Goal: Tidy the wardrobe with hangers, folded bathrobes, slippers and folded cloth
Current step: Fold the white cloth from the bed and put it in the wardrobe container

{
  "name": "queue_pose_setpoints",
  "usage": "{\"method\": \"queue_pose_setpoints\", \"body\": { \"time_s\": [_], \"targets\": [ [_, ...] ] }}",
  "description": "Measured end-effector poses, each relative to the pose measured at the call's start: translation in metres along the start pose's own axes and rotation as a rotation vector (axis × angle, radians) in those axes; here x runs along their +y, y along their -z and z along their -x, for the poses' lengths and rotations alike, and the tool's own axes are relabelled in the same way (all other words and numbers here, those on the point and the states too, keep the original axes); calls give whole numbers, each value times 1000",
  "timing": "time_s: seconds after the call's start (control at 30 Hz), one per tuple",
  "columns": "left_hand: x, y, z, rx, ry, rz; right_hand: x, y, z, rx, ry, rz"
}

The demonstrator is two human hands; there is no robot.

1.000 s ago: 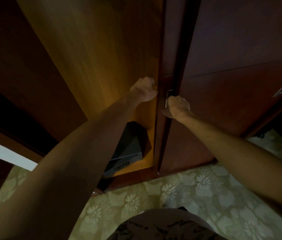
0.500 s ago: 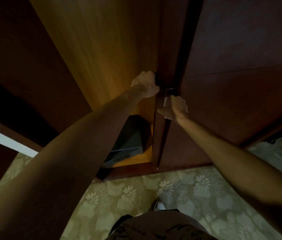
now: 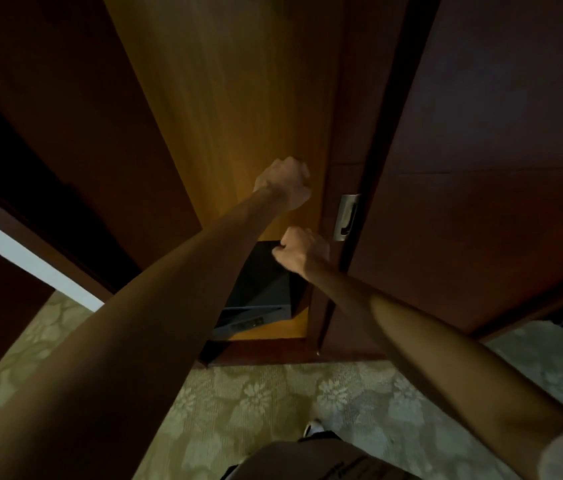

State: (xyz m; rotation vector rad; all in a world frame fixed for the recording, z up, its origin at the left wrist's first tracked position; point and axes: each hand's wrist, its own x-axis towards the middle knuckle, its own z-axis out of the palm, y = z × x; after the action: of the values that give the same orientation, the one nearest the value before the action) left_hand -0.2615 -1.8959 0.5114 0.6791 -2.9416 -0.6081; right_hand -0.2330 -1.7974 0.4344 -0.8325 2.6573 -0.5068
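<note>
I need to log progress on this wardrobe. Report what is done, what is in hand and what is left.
Done: nothing that shows; the lit wooden wardrobe compartment shows only a dark box-shaped safe, with no hangers, bathrobes, slippers or cloth in view. In hand: both hands, left hand and right hand, are curled and empty beside the dark wooden sliding door with the metal recessed handle. Left: seemingly all the tidying.

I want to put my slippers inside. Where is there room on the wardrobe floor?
A bare orange strip of wardrobe floor shows between the black safe and the front edge. The safe crowds the back; the hands hover above it.
</note>
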Motion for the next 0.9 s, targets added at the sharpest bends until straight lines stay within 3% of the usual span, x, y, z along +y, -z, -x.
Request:
{"method": "queue_pose_setpoints", "body": {
  "time_s": [0.17,0.3,0.7,0.9],
  "targets": [
    [9,-5,6,-70,-79,-6,50,28,-10,111,-138,63],
    [23,-11,2,-65,-38,6,72,48,-13,174,-194,47],
    [26,-22,-4,-105,-12,-47,91,28,-32,143,-182,-78],
    [18,-18,-3,-92,-3,-55,66,37,-23,253,-141,-48]
  ]
}}
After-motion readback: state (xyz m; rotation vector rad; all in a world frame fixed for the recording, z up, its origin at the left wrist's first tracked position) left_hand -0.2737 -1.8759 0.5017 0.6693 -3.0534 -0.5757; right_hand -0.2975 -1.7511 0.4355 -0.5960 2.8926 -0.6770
